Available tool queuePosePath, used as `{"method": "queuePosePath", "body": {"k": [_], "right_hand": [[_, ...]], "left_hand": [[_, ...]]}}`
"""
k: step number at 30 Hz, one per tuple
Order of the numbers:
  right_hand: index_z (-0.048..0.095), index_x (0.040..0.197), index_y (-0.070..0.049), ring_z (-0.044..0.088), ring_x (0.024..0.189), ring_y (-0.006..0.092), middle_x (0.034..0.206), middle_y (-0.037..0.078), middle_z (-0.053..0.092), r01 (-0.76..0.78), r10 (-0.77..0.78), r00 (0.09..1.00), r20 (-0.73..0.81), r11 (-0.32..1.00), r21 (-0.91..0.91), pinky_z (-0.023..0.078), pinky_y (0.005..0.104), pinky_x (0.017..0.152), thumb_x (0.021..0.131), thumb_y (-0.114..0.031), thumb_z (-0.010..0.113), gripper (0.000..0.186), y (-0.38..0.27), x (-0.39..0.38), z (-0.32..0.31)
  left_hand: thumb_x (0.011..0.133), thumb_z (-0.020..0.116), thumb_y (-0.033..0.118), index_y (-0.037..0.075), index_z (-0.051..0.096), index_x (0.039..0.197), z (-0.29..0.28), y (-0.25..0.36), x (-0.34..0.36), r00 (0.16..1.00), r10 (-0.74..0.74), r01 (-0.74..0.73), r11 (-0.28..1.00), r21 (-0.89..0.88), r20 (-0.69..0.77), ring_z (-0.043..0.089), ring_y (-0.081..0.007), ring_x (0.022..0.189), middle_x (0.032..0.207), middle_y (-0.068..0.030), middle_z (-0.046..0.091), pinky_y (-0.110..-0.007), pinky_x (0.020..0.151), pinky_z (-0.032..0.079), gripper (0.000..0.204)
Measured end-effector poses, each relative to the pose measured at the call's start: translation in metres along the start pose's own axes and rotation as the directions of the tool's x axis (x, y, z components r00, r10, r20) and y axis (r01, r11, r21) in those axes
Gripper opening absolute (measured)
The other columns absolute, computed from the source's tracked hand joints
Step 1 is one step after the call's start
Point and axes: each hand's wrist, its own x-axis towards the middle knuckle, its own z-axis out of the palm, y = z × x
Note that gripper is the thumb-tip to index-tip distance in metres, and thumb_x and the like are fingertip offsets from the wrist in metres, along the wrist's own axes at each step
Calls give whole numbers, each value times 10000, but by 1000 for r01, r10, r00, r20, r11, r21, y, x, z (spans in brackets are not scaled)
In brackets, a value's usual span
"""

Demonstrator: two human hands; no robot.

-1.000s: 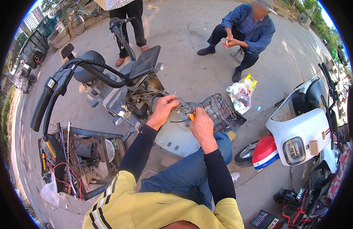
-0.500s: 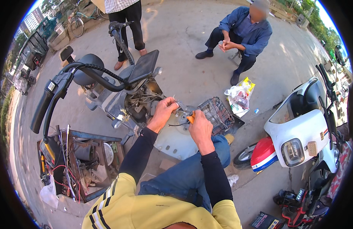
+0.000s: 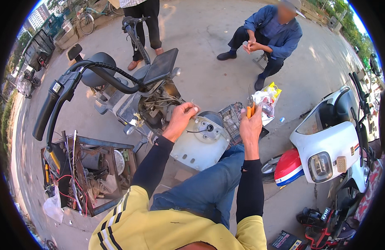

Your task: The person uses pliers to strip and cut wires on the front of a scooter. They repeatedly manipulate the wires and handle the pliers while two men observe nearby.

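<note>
My right hand (image 3: 251, 128) grips orange-handled pliers (image 3: 251, 109), jaws upward, to the right of a pale plastic panel (image 3: 194, 154). My left hand (image 3: 181, 121) is closed in a pinch at the panel's upper left edge; a thin wire end (image 3: 193, 101) shows above its fingertips. The panel rests against my legs. A round dark part sits at its top, with a black-ringed hole (image 3: 209, 128) and a short black cable (image 3: 194, 132) running to the left. Beyond my left hand stands a partly dismantled scooter (image 3: 157, 100) with exposed wiring.
On the left, a metal-framed box (image 3: 103, 143) holds tools and scrap parts. A wire basket (image 3: 233, 118) and plastic bags (image 3: 265, 100) lie beyond the panel. A white scooter (image 3: 326, 137) stands at right. One person squats (image 3: 271, 35) ahead; another stands (image 3: 148, 29) further left.
My right hand has moved right with the pliers, away from my left hand and off the panel, so the hole now shows. My left hand has stayed nearly in place, still pinched.
</note>
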Motion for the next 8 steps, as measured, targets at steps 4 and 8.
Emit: {"method": "queuePosePath", "body": {"k": [4, 8], "right_hand": [[562, 1324, 23, 656, 1099, 366, 1165, 217, 667, 14, -16, 1000, 16, 994, 109, 490, 417, 991, 929, -183, 755, 485, 16, -32, 3], [554, 1378, 13, 626, 1184, 367, 1362, 172, 603, -40, 25, 999, 47, 938, 344, 447, 437, 1102, 944, -183, 746, 514, 48, -67, 15]], "left_hand": [[1004, 615, 114, -15, 714, 1081, 8, 1, 5, 1000, 0, 0, 1000, 14, -8, 606, -82, 810, 975, -17, 716, -254, 787, 513, 180], [1001, 615, 122, -18, 715, 1079, 3, -9, 12, 1000, 27, -27, 1000, -1, -12, 613, -85, 817, 1003, -26, 723, -256, 793, 516, 189]]}}
